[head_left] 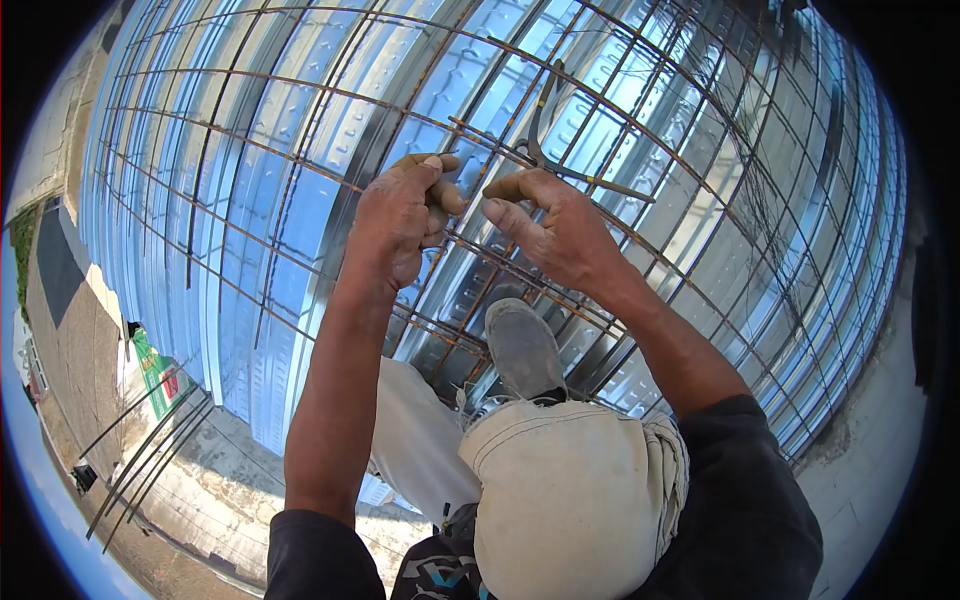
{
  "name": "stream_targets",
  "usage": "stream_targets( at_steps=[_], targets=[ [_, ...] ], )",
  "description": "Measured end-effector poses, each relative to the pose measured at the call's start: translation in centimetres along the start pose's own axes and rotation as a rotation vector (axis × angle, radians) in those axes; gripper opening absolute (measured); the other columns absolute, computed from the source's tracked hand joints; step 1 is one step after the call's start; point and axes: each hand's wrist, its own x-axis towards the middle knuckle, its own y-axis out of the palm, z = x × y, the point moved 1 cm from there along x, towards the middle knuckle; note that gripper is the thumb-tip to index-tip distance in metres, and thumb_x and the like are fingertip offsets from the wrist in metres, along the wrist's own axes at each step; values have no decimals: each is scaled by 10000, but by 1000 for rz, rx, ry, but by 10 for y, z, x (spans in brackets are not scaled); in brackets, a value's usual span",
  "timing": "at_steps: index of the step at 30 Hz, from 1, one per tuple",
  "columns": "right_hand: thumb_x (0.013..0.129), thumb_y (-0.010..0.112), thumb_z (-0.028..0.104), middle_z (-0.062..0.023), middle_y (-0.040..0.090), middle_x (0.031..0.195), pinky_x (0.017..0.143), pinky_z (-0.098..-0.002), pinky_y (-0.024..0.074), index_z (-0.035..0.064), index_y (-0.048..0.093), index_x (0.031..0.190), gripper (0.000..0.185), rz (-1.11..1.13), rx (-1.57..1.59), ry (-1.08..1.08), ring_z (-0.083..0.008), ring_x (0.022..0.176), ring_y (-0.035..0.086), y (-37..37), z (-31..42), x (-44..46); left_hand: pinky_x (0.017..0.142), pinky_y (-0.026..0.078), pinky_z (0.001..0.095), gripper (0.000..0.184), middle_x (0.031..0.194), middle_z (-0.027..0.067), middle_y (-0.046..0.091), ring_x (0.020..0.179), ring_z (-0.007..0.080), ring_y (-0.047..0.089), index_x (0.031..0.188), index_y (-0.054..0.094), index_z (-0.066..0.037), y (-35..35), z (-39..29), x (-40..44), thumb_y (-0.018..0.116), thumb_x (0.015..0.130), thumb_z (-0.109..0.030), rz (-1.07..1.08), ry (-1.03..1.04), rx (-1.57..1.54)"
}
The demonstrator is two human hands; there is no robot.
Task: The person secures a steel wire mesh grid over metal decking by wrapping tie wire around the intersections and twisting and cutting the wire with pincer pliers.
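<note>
Ribbed metal decking (pixel 290 90) spreads below, overlaid by a rusty rebar mesh (pixel 500 262). Over the mesh, the left hand (pixel 403 215) has its fingers curled, and the right hand (pixel 553 225) keeps thumb and forefinger close together; whether either grips thin wire, I cannot tell. Pincers (pixel 535 150) with splayed handles lie on the mesh just beyond the right hand.

Whether the left hand (pixel 395 215) holds anything is hidden; the green banner (pixel 153 372) at left is too small to read
</note>
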Motion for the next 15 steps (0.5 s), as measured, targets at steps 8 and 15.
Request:
stream_targets(
  at_steps=[8, 15],
  targets=[
    [984, 587, 378, -121, 601, 761, 663, -378, 455, -10, 643, 1157, 429, 24, 228, 172, -186, 709, 582, 34, -18, -22, 688, 501, 289, 289, 914, 4, 660, 726, 104, 544, 1272, 507, -16, 3, 68, 29, 522, 1022, -161, 166, -37, -1148],
    [960, 591, 287, -193, 690, 934, 795, -441, 495, 34, 691, 1067, 292, 399, -212, 330, -329, 876, 673, -5, -25, -18, 907, 500, 403, 308, 1058, 20, 690, 1040, 177, 652, 1250, 557, -112, 3, 105, 31, 646, 958, -157, 174, 4, -827]
  ],
)
